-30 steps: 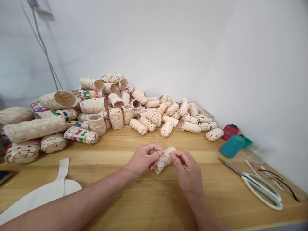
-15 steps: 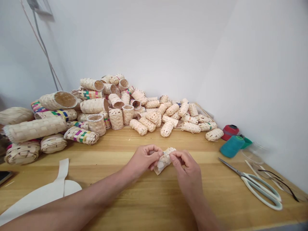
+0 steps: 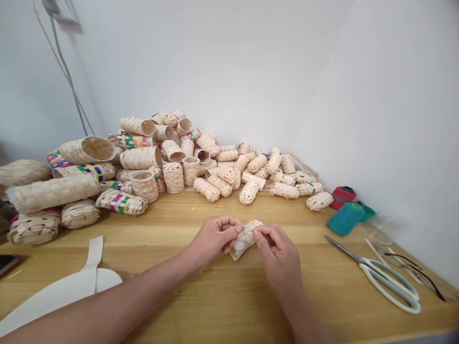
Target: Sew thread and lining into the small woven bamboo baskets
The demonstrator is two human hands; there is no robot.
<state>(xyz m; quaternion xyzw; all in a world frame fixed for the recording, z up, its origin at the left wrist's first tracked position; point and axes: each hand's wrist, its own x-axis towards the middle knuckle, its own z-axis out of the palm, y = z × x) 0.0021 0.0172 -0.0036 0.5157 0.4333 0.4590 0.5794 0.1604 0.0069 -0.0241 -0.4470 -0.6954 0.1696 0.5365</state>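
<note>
A small pale woven tube (image 3: 244, 242) lies tilted on the wooden table between my hands. A thin dark thread shows faintly across its weave. My left hand (image 3: 218, 235) is closed in a pinch at the tube's upper left side, thumb against fingers. At its upper right, my right hand (image 3: 279, 253) pinches in the same way. The thread appears to run between both pairs of fingertips, though its ends are hidden by the fingers.
Woven tubes (image 3: 175, 174) are heaped along the wall. To the right are white-handled scissors (image 3: 389, 284), a teal thread spool (image 3: 346, 219), a red spool (image 3: 343, 197) and eyeglasses (image 3: 418, 272). White strip material (image 3: 68, 291) lies front left, near a phone (image 3: 7, 263).
Almost nothing differs. Both hands keep their pinch at the tube, and the whole view has shifted very slightly.
</note>
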